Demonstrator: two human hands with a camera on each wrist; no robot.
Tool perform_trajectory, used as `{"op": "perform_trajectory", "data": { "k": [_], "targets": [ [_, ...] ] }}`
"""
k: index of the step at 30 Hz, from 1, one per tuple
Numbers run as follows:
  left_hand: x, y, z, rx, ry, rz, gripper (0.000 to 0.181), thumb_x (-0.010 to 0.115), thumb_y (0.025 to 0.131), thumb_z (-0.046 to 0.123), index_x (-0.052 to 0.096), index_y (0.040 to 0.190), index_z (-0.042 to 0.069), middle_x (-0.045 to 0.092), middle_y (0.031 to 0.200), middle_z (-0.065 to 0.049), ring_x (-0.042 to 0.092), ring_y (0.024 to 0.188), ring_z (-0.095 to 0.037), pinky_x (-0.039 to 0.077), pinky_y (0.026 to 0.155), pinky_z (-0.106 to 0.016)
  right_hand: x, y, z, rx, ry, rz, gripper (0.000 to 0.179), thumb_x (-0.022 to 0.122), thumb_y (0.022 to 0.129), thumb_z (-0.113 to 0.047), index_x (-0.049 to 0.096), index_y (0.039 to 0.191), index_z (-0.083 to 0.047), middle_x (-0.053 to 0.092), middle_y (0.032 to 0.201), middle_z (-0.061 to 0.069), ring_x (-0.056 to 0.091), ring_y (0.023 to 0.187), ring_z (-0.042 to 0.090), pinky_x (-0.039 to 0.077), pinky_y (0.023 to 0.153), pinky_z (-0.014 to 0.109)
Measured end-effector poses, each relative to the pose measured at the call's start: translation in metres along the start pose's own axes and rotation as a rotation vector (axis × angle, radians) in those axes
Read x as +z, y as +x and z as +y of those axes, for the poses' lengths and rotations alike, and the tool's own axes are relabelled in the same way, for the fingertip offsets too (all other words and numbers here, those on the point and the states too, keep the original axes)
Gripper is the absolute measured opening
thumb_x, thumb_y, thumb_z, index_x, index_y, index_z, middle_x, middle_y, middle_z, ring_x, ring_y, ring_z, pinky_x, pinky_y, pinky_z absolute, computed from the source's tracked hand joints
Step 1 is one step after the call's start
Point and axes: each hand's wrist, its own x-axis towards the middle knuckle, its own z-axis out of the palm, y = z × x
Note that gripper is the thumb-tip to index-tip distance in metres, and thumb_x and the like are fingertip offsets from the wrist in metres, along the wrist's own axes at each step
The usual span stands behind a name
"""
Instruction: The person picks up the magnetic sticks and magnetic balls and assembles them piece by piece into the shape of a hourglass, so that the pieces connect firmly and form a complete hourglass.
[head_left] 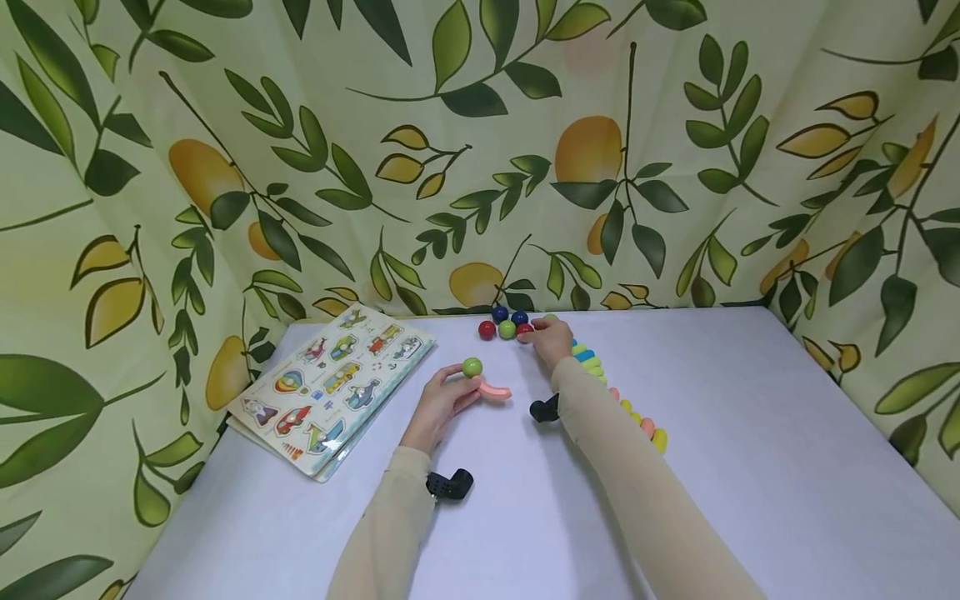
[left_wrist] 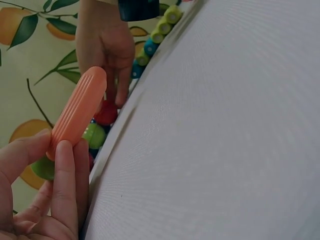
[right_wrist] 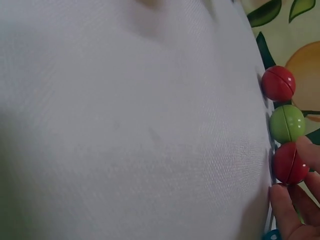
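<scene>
My left hand [head_left: 442, 404] holds a curved salmon-pink stick [left_wrist: 80, 107] with ridges along its side. A green ball [head_left: 472, 367] sits at the stick's held end, by the same fingertips; whether the two are joined is hidden. At the back of the table, the thumb and fingers of my right hand [head_left: 551, 340] pinch a red ball [right_wrist: 290, 164]. Beside it lie a green ball [right_wrist: 287, 123], a second red ball [right_wrist: 278, 83] and two dark blue balls [head_left: 500, 314].
Short coloured sticks [head_left: 637, 417] in blue, green, pink and yellow run in a row beside my right forearm, which partly covers them. Picture boards [head_left: 330, 383] with vehicle drawings lie stacked at the left. A leaf-patterned cloth [head_left: 517, 125] hangs behind the white table [head_left: 750, 467].
</scene>
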Motion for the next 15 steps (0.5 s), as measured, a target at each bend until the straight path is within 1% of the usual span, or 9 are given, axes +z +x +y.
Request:
{"op": "perform_trajectory", "data": {
  "k": [4, 8, 12, 15],
  "targets": [
    [0.0006, 0.0000, -0.0007, 0.005, -0.004, -0.006, 0.064, 0.071, 0.090, 0.010, 0.040, 0.146, 0.006, 0.058, 0.136, -0.018, 0.068, 0.106, -0.013, 0.054, 0.097, -0.026, -0.0010, 0.0021, 0.0011, -0.020, -0.034, -0.018, 0.042, 0.073, 0.088, -0.011, 0.064, 0.130, -0.005, 0.061, 0.135, 0.015, 0.054, 0.122, 0.028, 0.047, 0.106, 0.039],
    [0.0011, 0.0002, -0.0006, 0.008, 0.005, 0.001, 0.062, 0.071, 0.091, 0.010, 0.041, 0.145, 0.005, 0.058, 0.136, -0.018, 0.068, 0.105, -0.012, 0.054, 0.097, -0.026, -0.0023, 0.0036, 0.0006, -0.037, -0.065, -0.022, 0.037, 0.072, 0.089, -0.010, 0.066, 0.126, -0.003, 0.063, 0.131, 0.016, 0.058, 0.114, 0.028, 0.049, 0.102, 0.038],
    [0.0017, -0.0003, -0.0001, 0.017, 0.003, 0.009, 0.060, 0.069, 0.091, 0.008, 0.041, 0.145, 0.005, 0.057, 0.137, -0.019, 0.068, 0.106, -0.013, 0.054, 0.096, -0.026, -0.0042, 0.0027, 0.0008, -0.017, -0.078, -0.031, 0.035, 0.071, 0.091, -0.013, 0.066, 0.124, -0.001, 0.063, 0.128, 0.018, 0.058, 0.107, 0.026, 0.051, 0.098, 0.036],
    [0.0011, -0.0001, -0.0004, 0.007, -0.012, 0.021, 0.060, 0.067, 0.093, 0.007, 0.042, 0.147, 0.006, 0.056, 0.139, -0.019, 0.067, 0.108, -0.013, 0.055, 0.095, -0.024, -0.0075, -0.0022, 0.0025, 0.009, -0.067, -0.069, 0.036, 0.071, 0.092, -0.016, 0.066, 0.124, 0.000, 0.062, 0.128, 0.018, 0.059, 0.106, 0.024, 0.053, 0.098, 0.034]
  ]
}}
